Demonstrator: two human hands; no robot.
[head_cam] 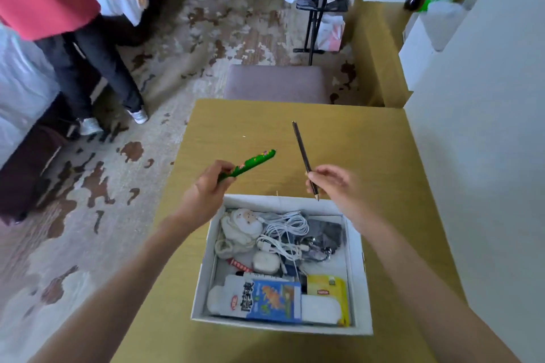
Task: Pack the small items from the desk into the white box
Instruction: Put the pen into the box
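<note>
1. The left hand (206, 188) is gripping a green pen (250, 163) by its near end, fingers curled shut around the barrel; the pen is pointing far and to the right, raised above the desk (368, 156).
2. The right hand (333, 183) is pinching a dark pencil (303, 156) between thumb and fingertips close to its tip, with the tip aimed down and the long shaft rising far and slightly left.
3. The white box (358, 274) is sitting on the desk just near of both hands, open and already crowded with a white cable, a plush toy, an earbud case and cartons.
4. Both hands are hanging over the box's far rim, about equally close to it; I judge each item needs turning to lie along the box's length, since the free space looks narrow.
5. A yellow packet (327, 289) in the near right corner is showing "Lipton"; the blue and white carton (265, 299) is carrying Chinese characters I cannot read clearly.
6. No other small items are lying on the desk.
</note>
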